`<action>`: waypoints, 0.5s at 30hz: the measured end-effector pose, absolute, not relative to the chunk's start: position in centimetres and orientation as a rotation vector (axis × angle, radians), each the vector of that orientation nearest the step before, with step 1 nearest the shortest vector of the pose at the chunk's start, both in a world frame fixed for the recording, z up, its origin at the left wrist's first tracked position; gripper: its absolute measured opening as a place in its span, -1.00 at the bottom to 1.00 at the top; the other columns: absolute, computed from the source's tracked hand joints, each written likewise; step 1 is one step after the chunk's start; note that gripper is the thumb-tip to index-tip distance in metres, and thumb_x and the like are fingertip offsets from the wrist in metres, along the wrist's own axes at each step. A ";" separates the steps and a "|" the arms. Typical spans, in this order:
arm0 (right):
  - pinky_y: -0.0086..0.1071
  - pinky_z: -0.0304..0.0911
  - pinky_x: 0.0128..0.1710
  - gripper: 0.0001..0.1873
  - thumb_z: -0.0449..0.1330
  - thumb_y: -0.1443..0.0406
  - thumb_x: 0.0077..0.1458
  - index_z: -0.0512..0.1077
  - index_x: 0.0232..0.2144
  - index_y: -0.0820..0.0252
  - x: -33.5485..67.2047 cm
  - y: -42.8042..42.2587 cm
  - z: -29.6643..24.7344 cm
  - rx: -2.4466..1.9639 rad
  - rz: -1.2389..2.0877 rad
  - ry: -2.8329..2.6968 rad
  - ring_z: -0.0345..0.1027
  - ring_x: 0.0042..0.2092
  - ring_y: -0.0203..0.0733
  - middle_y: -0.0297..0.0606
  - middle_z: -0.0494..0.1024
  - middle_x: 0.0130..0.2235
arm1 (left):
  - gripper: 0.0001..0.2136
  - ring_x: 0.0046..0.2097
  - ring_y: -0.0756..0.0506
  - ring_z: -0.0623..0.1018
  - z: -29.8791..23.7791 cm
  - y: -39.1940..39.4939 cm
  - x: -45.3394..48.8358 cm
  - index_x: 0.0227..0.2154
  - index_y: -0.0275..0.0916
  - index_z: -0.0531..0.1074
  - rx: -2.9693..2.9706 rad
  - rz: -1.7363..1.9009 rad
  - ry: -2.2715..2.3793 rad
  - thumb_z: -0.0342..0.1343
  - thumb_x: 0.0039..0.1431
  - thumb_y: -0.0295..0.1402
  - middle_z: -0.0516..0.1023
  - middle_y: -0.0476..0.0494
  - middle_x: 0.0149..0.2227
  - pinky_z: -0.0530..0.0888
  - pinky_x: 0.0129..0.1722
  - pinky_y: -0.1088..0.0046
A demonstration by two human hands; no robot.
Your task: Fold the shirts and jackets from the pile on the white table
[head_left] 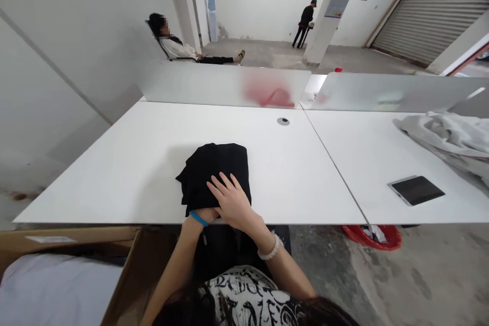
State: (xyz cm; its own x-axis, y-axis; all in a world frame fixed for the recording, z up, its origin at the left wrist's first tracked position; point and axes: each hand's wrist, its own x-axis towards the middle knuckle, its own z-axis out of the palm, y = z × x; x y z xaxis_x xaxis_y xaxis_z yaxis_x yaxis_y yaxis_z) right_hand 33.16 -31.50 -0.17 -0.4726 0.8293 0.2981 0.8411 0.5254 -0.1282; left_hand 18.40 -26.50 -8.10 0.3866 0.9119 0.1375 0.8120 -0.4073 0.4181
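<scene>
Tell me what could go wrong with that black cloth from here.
The black cloth lies close to the near edge of the table, so a tug might drag it off. The left hand is partly hidden under the cloth; pulling it out could rumple the fabric. The cloth's left side is uneven, so it may end up crooked.

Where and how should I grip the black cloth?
Take the black cloth, I'd say, by its near edge, from your side: that edge faces you, your left hand is under it, partly hidden, and your right hand rests on top, so both could clamp.
</scene>
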 end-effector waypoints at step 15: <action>0.08 -0.10 0.24 -0.37 0.12 0.08 0.16 0.25 0.13 0.42 32.1 -31.7 -1.7 -1.157 -0.079 -2.552 -0.01 0.26 0.16 0.06 0.30 0.17 | -0.54 0.28 -0.16 0.15 -2.7 -29.2 13.6 0.11 -0.23 0.28 2.016 0.898 1.619 -0.23 0.27 -0.14 0.25 -0.23 0.23 0.15 0.23 0.11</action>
State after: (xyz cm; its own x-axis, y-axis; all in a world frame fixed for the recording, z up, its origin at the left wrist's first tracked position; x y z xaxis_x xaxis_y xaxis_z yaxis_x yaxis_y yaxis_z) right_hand 32.08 -31.70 -1.69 -0.6122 0.7210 0.3246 0.7396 0.6673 -0.0873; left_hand 13.59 -29.24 -2.65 0.1223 0.9653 0.2309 0.7071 -0.2480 0.6622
